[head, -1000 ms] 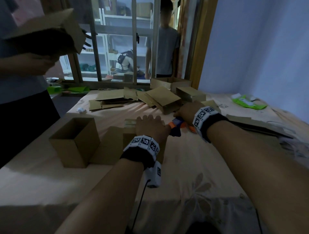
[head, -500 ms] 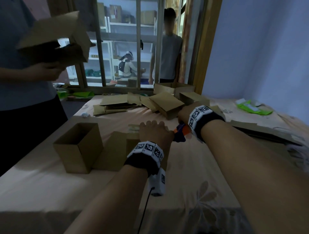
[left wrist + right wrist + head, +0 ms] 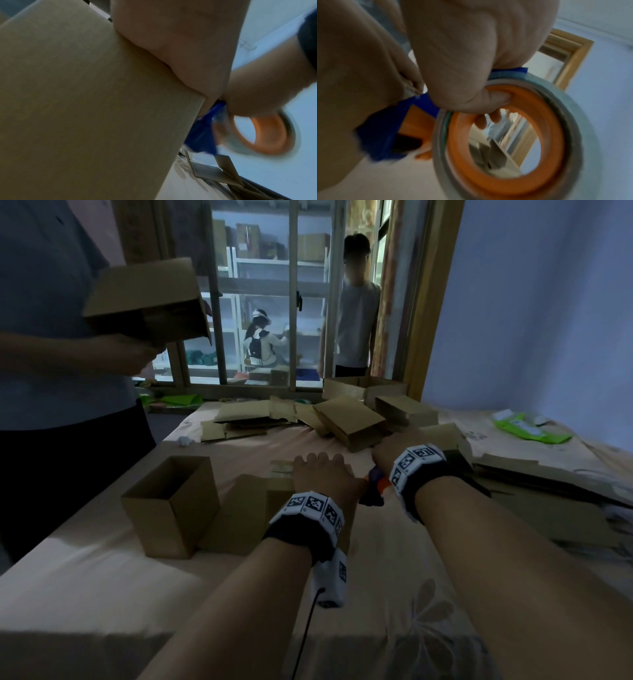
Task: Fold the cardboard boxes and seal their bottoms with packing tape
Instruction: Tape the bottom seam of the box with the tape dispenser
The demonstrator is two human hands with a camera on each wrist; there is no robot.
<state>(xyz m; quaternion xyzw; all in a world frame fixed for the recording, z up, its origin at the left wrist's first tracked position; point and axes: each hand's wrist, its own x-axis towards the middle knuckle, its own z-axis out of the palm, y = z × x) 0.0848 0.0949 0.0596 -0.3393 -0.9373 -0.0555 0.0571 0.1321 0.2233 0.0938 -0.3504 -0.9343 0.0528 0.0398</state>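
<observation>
Two hands busy: left hand (image 3: 320,477) presses flat atop the upturned box (image 3: 96,108) on the bed (image 3: 394,559), right hand (image 3: 462,65) grips tape dispenser (image 3: 508,135) beside it; keep flaps pinned, pull tape straight along seam

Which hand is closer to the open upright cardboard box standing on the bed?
Left. The left hand rests on another box just right of the open upright cardboard box; the right hand, holding tape, is farther right.
</observation>
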